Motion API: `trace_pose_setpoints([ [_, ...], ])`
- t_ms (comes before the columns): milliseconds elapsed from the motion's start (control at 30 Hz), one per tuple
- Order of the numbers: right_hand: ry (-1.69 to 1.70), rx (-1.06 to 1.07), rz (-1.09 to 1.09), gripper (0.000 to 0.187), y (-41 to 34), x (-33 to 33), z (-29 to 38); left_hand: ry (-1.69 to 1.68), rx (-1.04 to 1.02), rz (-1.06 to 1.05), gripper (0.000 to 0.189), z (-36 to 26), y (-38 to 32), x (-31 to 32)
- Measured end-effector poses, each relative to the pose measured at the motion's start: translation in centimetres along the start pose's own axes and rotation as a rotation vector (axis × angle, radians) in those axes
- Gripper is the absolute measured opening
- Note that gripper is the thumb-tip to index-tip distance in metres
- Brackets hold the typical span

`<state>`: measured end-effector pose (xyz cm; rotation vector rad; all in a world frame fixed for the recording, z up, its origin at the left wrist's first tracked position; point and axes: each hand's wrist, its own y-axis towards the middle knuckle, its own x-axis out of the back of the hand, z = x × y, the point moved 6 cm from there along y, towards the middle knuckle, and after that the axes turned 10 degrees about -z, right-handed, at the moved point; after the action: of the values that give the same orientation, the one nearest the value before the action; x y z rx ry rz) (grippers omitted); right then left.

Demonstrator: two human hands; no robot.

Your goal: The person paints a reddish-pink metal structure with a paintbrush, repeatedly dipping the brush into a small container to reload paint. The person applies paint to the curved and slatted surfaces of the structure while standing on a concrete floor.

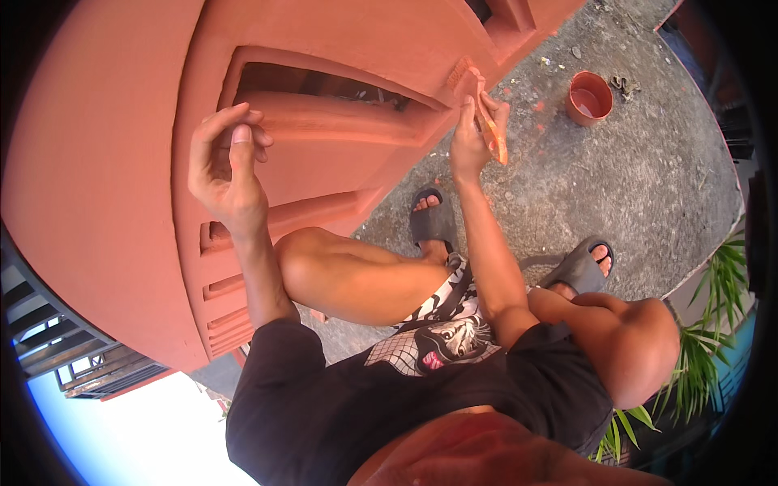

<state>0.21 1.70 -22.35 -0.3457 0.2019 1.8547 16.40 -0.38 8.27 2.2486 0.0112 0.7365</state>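
Observation:
In my right hand (473, 143) is a paintbrush (486, 121) with an orange handle, smeared with salmon-coloured paint. Its bristles lie against the lower edge of a salmon-painted wall (340, 73), beside the corner of a long recessed opening (316, 85). My left hand (228, 164) is raised in front of the same wall, fingers curled but apart, holding nothing; whether it touches the wall I cannot tell. On the concrete floor to the right of the brush stands a small reddish bucket (588, 100) with some paint or liquid inside.
Rough concrete floor (656, 176) with paint spots and small debris runs along the wall's foot. A crumpled rag-like thing (626, 87) lies beside the bucket. My feet are in dark slide sandals (433, 222). More slot-like recesses (228, 288) line the wall. Green plants (687, 358) grow beyond the floor's edge.

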Motion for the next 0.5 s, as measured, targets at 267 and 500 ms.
trace_pose_setpoints([
  [267,0.293,0.528,0.098,0.034,-4.4,-7.7,16.7,0.019,-0.027,-0.053,0.020,-0.9,0.1,0.6],
  [500,0.801,0.266,0.293,0.035,-3.3,-9.1,17.7,-0.026,-0.046,-0.099,0.018,-0.6,0.5,1.5],
])
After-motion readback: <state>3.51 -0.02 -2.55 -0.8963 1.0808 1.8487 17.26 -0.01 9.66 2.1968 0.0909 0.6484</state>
